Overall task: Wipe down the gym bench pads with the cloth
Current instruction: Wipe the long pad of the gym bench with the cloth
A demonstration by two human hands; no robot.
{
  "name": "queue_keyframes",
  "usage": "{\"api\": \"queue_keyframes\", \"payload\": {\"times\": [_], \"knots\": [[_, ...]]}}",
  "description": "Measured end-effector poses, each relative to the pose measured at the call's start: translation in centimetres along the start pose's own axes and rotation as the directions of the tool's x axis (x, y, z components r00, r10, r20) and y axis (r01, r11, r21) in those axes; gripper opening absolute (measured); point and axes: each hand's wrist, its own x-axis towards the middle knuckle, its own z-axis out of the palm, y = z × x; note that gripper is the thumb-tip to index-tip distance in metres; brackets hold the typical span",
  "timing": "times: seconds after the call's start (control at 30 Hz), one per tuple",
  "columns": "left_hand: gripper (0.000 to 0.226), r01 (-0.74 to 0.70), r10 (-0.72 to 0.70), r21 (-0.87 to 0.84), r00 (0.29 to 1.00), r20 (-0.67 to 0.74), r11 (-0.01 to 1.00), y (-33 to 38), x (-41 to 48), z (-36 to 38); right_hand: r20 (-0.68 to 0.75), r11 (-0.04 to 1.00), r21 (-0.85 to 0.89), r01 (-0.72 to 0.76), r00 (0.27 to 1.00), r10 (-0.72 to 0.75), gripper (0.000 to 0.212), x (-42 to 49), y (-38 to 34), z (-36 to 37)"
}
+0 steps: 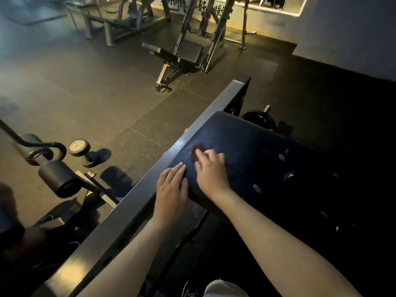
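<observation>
A black padded bench pad [252,151] slopes across the right half of the head view, worn with several pale scuffs. A small dark red cloth [197,149] lies on the pad near its left edge, mostly covered. My right hand [211,170] lies on top of the cloth with curled fingers gripping it against the pad. My left hand [171,189] rests flat with straight fingers on the pad's left edge, beside a grey steel frame beam [162,168].
A dumbbell [85,152] lies on the dark rubber floor at left, next to a machine with a black roller pad [57,177]. Another bench machine [184,54] stands farther back. A weight plate [260,118] sits behind the pad.
</observation>
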Motion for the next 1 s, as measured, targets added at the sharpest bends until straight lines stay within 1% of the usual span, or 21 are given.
{"api": "queue_keyframes", "payload": {"times": [0.07, 0.13, 0.17, 0.2, 0.23, 0.27, 0.3, 0.33, 0.37, 0.47, 0.5, 0.53, 0.57, 0.6, 0.67, 0.7, 0.73, 0.83, 0.9, 1.0], "knots": [[0.047, 0.029, -0.029, -0.006, 1.0, -0.008, 1.0, -0.2, 0.6, -0.2, 0.048, 0.988, 0.077, 0.133, 0.989, -0.137, 0.041, -1.3, -1.1, 0.7], [0.048, 0.059, -0.059, -0.001, 0.998, 0.017, 0.998, -0.4, 1.4, -0.2, 0.076, 0.981, 0.078, 0.178, 0.98, -0.183, 0.042, -0.1, 0.0, 0.4], [0.05, 0.057, -0.058, 0.01, 0.998, 0.036, 0.998, -0.4, 1.8, 0.0, 0.065, 0.986, 0.025, 0.167, 0.984, -0.168, 0.042, 1.1, 0.8, 0.3], [0.051, 0.053, -0.054, 0.02, 0.997, 0.052, 0.998, -0.5, 2.2, 0.2, 0.044, 0.992, -0.048, 0.117, 0.992, -0.115, 0.042, 2.4, 1.4, 0.1], [0.051, 0.054, -0.055, 0.024, 0.997, 0.061, 0.998, -0.6, 2.5, 0.4, 0.013, 0.994, -0.1, 0.033, 0.999, -0.032, 0.041, 3.7, 1.9, 0.0], [0.051, 0.057, -0.059, 0.022, 0.996, 0.063, 0.998, -0.7, 2.7, 0.6, -0.008, 0.992, -0.116, -0.05, 0.999, 0.049, 0.042, 4.6, 1.9, -0.1], [0.05, 0.057, -0.057, 0.011, 0.997, 0.06, 0.998, -0.8, 2.7, 0.6, -0.011, 0.99, -0.1, -0.097, 0.995, 0.097, 0.042, 4.9, 1.5, 0.0], [0.05, 0.052, -0.051, -0.008, 0.997, 0.054, 0.999, -1.0, 2.8, 0.6, 0.005, 0.993, -0.066, -0.093, 0.996, 0.094, 0.043, 4.7, 0.8, 0.4], [0.049, 0.048, -0.046, -0.033, 0.998, 0.046, 0.998, -1.1, 2.8, 0.5, 0.029, 0.998, -0.022, -0.052, 0.998, 0.052, 0.042, 4.1, 0.1, 0.8], [0.046, 0.05, -0.045, -0.09, 0.998, 0.049, 0.995, -1.6, 3.2, 0.5, 0.098, 0.987, 0.087, 0.135, 0.985, -0.143, 0.041, 1.8, -0.6, 1.0], [0.046, 0.038, -0.034, -0.085, 0.998, 0.05, 0.996, -1.8, 3.3, 0.5, 0.115, 0.983, 0.088, 0.164, 0.978, -0.174, 0.041, 2.1, -0.1, 0.7], [0.046, 0.025, -0.022, -0.076, 0.999, 0.049, 0.997, -1.9, 3.4, 0.6, 0.116, 0.984, 0.051, 0.169, 0.978, -0.173, 0.041, 3.2, 0.5, 0.5], [0.046, 0.019, -0.016, -0.074, 0.999, 0.047, 0.997, -2.0, 3.5, 0.7, 0.1, 0.99, -0.013, 0.14, 0.985, -0.138, 0.04, 4.5, 1.1, 0.5], [0.046, 0.022, -0.018, -0.076, 0.999, 0.047, 0.997, -2.1, 3.5, 0.8, 0.073, 0.996, -0.067, 0.064, 0.996, -0.059, 0.04, 5.9, 1.6, 0.3], [0.046, 0.039, -0.035, -0.095, 0.998, 0.048, 0.995, -2.1, 3.2, 0.9, 0.018, 0.99, -0.082, -0.118, 0.993, 0.12, 0.04, 7.8, 1.7, 0.3], [0.045, 0.056, -0.05, -0.12, 0.997, 0.05, 0.991, -2.1, 3.1, 0.8, 0.021, 0.988, -0.067, -0.138, 0.99, 0.14, 0.04, 7.9, 1.0, 0.5], [0.045, 0.077, -0.069, -0.16, 0.996, 0.056, 0.984, -2.1, 3.1, 0.8, 0.041, 0.994, -0.04, -0.104, 0.994, 0.105, 0.039, 7.6, 0.1, 0.8], [0.046, 0.142, -0.124, -0.284, 0.989, 0.078, 0.948, -2.3, 2.9, 0.0, 0.112, 0.993, 0.104, 0.064, 0.991, -0.076, 0.037, 4.5, -2.5, 1.7], [0.049, 0.14, -0.12, -0.306, 0.989, 0.084, 0.942, -2.3, 2.1, -0.8, 0.124, 0.981, 0.168, 0.099, 0.985, -0.121, 0.038, 2.0, -3.1, 1.6], [0.049, 0.087, -0.072, -0.263, 0.995, 0.063, 0.961, -2.5, 0.8, -1.2, 0.155, 0.973, 0.164, 0.165, 0.969, -0.19, 0.04, 0.9, -2.2, 1.1]]}}
